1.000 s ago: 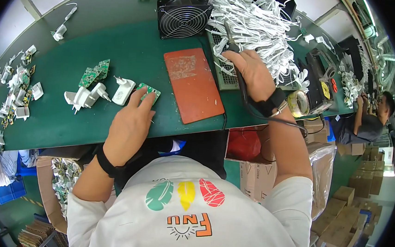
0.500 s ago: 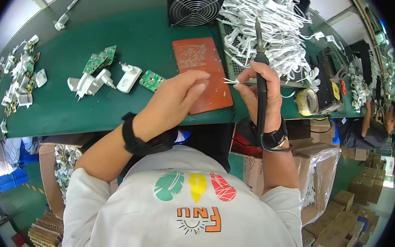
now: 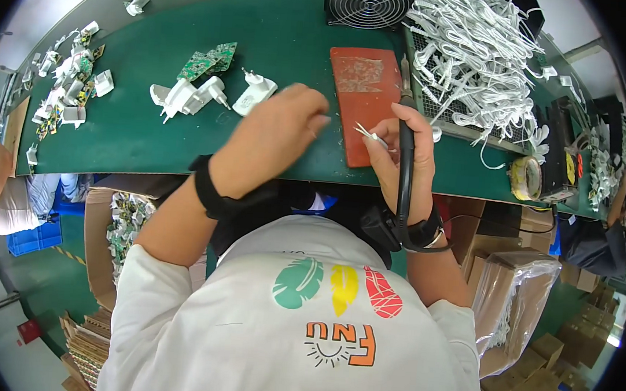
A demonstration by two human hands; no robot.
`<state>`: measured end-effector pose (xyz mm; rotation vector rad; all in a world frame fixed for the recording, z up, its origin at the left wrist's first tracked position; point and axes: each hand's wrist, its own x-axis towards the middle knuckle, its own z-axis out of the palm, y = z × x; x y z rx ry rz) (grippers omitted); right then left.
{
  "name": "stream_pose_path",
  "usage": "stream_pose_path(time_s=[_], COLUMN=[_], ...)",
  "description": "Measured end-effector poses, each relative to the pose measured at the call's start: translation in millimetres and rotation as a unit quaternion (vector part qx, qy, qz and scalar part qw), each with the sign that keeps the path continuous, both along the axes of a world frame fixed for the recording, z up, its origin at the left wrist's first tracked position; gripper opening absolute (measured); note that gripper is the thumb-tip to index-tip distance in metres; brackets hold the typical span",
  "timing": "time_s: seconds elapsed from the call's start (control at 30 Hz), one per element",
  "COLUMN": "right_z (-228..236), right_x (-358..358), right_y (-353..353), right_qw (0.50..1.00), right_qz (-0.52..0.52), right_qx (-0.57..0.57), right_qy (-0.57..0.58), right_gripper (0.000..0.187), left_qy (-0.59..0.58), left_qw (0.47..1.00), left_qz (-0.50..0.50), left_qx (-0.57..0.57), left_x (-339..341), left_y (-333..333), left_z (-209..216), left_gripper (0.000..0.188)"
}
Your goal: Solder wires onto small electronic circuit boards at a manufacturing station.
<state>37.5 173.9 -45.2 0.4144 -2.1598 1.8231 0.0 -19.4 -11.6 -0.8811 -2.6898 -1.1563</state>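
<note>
My right hand [image 3: 403, 158] grips a black soldering iron [image 3: 406, 140] upright, its tip pointing away over a red-brown mat [image 3: 359, 81]. The same hand pinches the bare ends of a thin white wire [image 3: 366, 132] between thumb and fingers. My left hand [image 3: 273, 137] hovers above the green bench [image 3: 127, 133] with its fingers drawn together, the fingertips close to the wire ends. Whether it holds anything is hidden. Both wrists wear black straps.
White plug housings [image 3: 188, 96] and green circuit boards [image 3: 210, 59] lie to the left of my left hand. Behind the mat stand a black fan [image 3: 369, 1] and a heap of white cables [image 3: 478, 54]. A tape roll [image 3: 526, 177] sits right. More parts [image 3: 72, 81] lie far left.
My left hand left the parts on the bench and swung right toward my right hand. My right hand came off the cable heap, holding the iron and a wire over the mat.
</note>
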Motion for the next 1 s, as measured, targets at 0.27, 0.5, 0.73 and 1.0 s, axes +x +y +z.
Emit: stream_pose_path(time_s=[0.27, 0.5, 0.73, 1.0], right_z=[1, 15, 19, 20], right_x=[-3, 2, 1, 0], right_y=[-1, 3, 1, 0], right_qw=[0.996, 0.996, 0.993, 0.993], right_qz=[0.013, -0.029, -0.083, -0.094], right_qx=[-0.075, -0.084, 0.029, 0.022], right_qy=[-0.039, -0.007, 0.08, 0.072], right_gripper=[0.051, 0.05, 0.049, 0.046], left_qy=[0.133, 0.172, -0.037, -0.065], left_qw=[0.958, 0.978, 0.994, 0.992], left_qz=[0.013, 0.014, -0.001, 0.001], left_qx=[-0.252, -0.113, 0.1, 0.107], left_x=[-4, 5, 7, 7], left_y=[-19, 2, 16, 17], left_z=[-8, 13, 14, 14], left_gripper=[0.017, 0.013, 0.014, 0.014])
